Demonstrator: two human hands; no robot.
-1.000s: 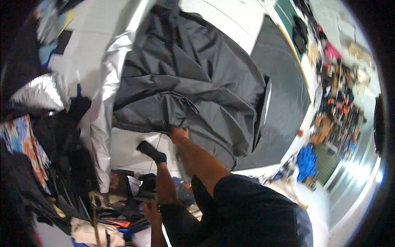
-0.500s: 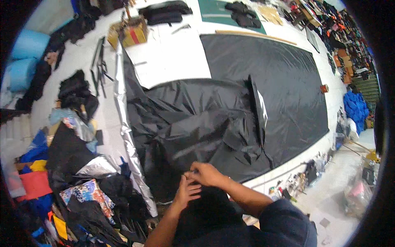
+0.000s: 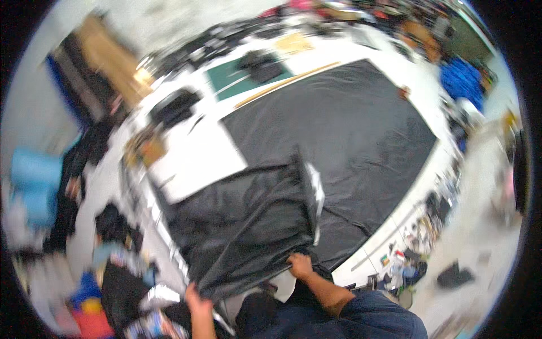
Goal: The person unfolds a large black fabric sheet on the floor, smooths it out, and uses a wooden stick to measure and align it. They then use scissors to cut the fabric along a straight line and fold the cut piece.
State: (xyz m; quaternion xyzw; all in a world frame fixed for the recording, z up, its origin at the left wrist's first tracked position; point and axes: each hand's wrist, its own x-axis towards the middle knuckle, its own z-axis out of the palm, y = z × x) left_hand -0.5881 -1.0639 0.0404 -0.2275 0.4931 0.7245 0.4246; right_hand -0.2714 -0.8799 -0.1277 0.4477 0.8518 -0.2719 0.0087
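Observation:
A black fabric sheet point(image 3: 243, 226) lies in creases over the left part of the white table, its near edge drawn fairly straight between my two hands. My left hand point(image 3: 199, 302) is closed on the sheet's near left corner. Farther right, my right hand point(image 3: 301, 266) grips the same near edge, fingers curled over it. A silver strip point(image 3: 317, 198) shows along the sheet's raised right side. Under and beyond it spreads a larger flat black sheet point(image 3: 350, 130). Motion blurs both hands a little.
A green cutting mat point(image 3: 226, 79) bearing dark cloth and a long wooden strip point(image 3: 288, 83) lie at the far side. A cardboard box point(image 3: 148, 148) stands at the left edge. Coloured fabric scraps point(image 3: 93, 316) pile up at lower left, and small clutter point(image 3: 415, 231) lines the right edge.
My hands, close together before, are now apart, left hand leftward and right hand rightward, gripping the sheet's near edge. That edge looks straighter. The whole view has turned and shifted.

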